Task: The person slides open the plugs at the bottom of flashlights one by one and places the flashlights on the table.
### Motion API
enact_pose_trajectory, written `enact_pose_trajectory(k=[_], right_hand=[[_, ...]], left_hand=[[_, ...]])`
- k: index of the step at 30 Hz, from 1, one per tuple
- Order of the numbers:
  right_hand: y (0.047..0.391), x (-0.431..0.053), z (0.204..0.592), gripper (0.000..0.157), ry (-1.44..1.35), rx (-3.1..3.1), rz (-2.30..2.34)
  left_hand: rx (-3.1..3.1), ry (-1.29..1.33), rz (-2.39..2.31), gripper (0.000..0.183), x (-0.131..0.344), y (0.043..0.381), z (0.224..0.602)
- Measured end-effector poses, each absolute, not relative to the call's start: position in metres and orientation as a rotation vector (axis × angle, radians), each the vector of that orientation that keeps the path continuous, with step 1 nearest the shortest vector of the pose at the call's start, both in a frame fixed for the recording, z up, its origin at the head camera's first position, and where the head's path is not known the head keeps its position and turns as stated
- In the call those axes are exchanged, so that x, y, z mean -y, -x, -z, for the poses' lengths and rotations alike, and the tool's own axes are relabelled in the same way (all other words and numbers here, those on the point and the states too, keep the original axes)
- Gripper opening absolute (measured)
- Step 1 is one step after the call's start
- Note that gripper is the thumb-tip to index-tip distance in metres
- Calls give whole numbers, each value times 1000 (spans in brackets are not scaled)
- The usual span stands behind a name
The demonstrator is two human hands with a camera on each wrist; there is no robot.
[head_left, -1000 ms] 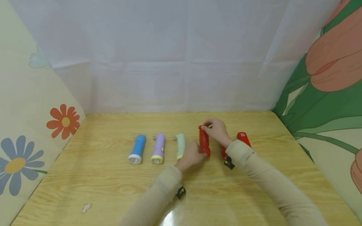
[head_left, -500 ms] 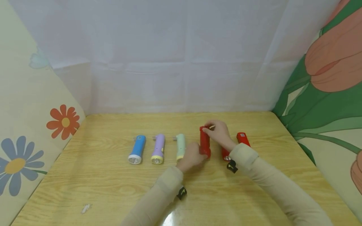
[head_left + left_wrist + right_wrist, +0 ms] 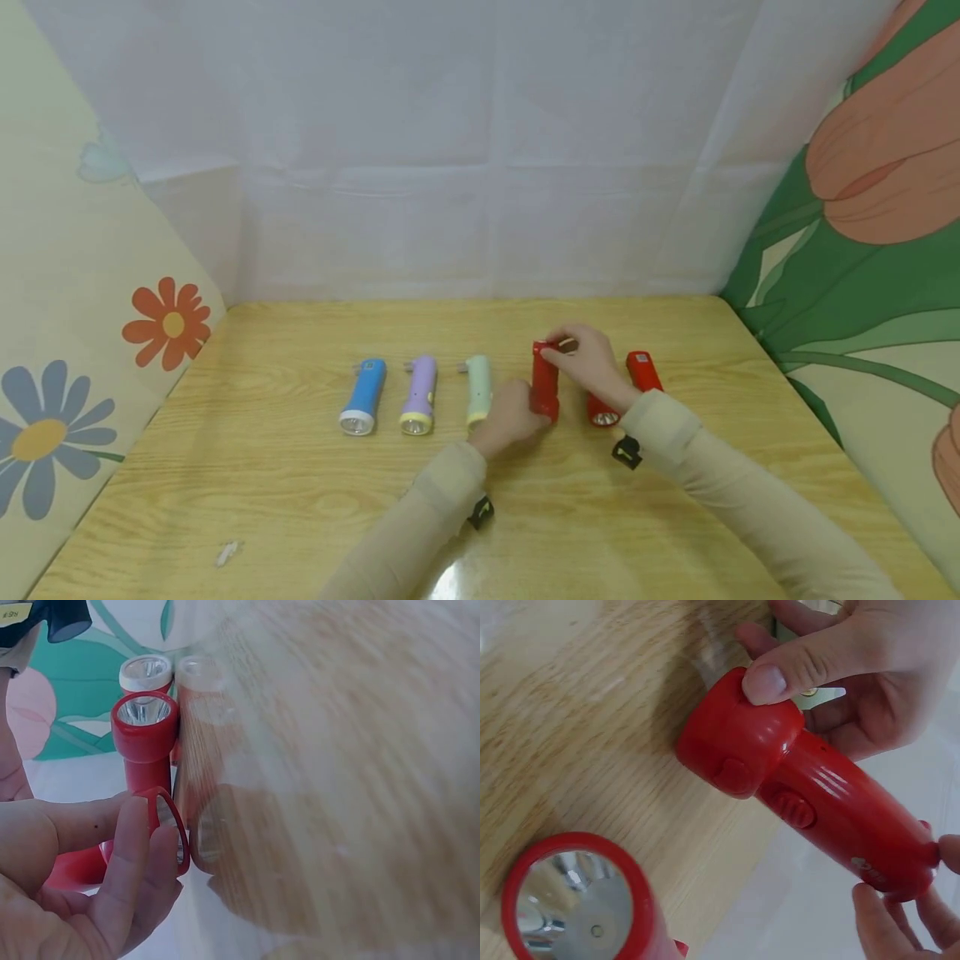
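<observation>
Held red flashlight [image 3: 545,387]: between the two hands over the table [image 3: 315,517], lamp end toward the person, tail away; whether it touches the wood I cannot tell.
Left hand [image 3: 512,412]: grip clamped on the lamp end, thumb against the side of the head.
Right hand [image 3: 587,358]: grip pinched on the tail end, thumb and fingertips meeting the casing.
Casing: ridged switch [image 3: 792,809] on the body, small white mark near the tail.
Second red flashlight [image 3: 603,410]: just right of the held one, lens toward the person, partly hidden by the right hand.
Third red flashlight [image 3: 643,369]: farther right, pale label near its tail, lower part behind the right forearm; its white rim shows in the left wrist view.
Mint flashlight [image 3: 480,382]: left of the held one, partly behind the left hand.
Purple flashlight [image 3: 423,385]: next leftward, yellow rim.
Blue flashlight [image 3: 367,387]: leftmost, white rim.
Backdrop [image 3: 480,167]: creased white cloth.
</observation>
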State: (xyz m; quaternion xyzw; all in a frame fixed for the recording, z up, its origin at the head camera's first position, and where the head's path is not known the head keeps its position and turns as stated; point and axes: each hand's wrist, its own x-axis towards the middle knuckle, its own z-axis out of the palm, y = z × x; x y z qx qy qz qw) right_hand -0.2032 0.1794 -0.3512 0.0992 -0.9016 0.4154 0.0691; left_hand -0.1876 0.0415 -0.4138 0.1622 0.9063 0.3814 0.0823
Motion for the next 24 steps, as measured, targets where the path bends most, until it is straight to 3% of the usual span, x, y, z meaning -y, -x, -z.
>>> enact_pose_trajectory(k=[11,24], right_hand=[[192,-182,352,19,-345,2706,-1339],[189,-186,348,13,-371,2640,-1249]], left_hand=[[-2691,-474,-1102,31,-44,187,412],[-2707,-447,-1055,30,-48,187,414]])
